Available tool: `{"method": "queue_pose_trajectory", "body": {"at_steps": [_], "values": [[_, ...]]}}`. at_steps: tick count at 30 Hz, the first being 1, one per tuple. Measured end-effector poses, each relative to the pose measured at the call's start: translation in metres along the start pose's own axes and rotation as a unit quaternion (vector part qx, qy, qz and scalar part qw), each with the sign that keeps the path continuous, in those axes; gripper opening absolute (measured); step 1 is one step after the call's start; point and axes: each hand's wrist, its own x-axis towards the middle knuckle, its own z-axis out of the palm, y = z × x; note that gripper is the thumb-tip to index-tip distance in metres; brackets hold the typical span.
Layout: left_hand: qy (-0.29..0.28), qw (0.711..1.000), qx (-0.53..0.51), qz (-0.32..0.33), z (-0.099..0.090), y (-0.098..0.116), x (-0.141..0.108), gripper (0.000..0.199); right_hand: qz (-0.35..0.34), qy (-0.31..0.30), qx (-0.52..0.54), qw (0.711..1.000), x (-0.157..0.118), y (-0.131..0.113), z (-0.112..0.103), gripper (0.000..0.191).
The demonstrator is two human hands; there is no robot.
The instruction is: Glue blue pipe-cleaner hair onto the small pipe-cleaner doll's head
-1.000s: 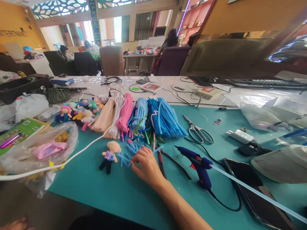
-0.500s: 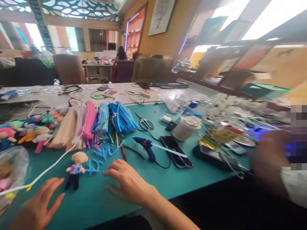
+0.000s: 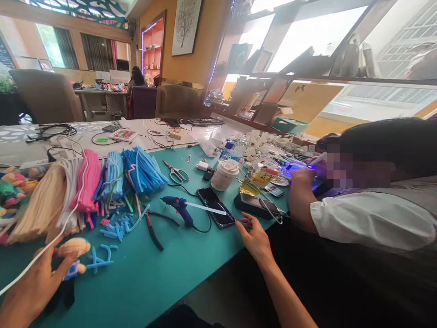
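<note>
My left hand (image 3: 37,278) is at the lower left, thumb and fingers around the head of a small doll (image 3: 73,247) with a peach head, purple top and black legs. Blue pipe-cleaner pieces (image 3: 100,258) lie just right of the doll. My right hand (image 3: 254,238) has its fingers apart at the table's front edge, beside the lower corner of a black phone (image 3: 215,207). A blue glue gun (image 3: 180,208) with a clear stick lies left of the phone. Pliers (image 3: 154,232) with dark and red handles rest nearer the doll.
Bundles of pipe cleaners (image 3: 143,171) and a white cable (image 3: 64,228) fill the left. Scissors (image 3: 176,173), a white tub (image 3: 225,174) and a black box (image 3: 257,204) stand farther back. A person in a white sleeve (image 3: 368,218) works at the right.
The view has turned right. My left hand has closed around the doll's head. My right hand has moved from beside the blue pieces to the phone's corner.
</note>
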Motion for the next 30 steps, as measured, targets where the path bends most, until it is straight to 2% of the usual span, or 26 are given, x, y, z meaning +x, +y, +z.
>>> {"method": "queue_pose_trajectory", "body": {"at_steps": [3, 7, 14, 20, 30], "values": [[0.01, 0.999, -0.005, -0.046, -0.002, 0.015, 0.003, 0.06, 0.031, -0.011, -0.01, 0.999, 0.013, 0.001, 0.012, 0.036], [0.013, 0.996, -0.002, -0.086, -0.005, 0.021, -0.001, 0.063, 0.051, -0.024, -0.021, 0.998, 0.016, 0.0, 0.02, 0.039], [0.025, 0.995, -0.022, -0.09, -0.012, 0.023, -0.007, 0.048, 0.061, -0.028, -0.028, 0.997, 0.012, 0.003, 0.022, 0.045], [0.02, 0.995, -0.025, -0.095, -0.01, 0.022, -0.009, 0.049, 0.058, -0.024, -0.032, 0.997, 0.011, 0.003, 0.023, 0.048], [0.005, 0.991, -0.035, -0.132, -0.014, 0.032, -0.007, 0.054, 0.043, -0.004, -0.033, 0.999, 0.01, 0.005, 0.024, 0.048]]}}
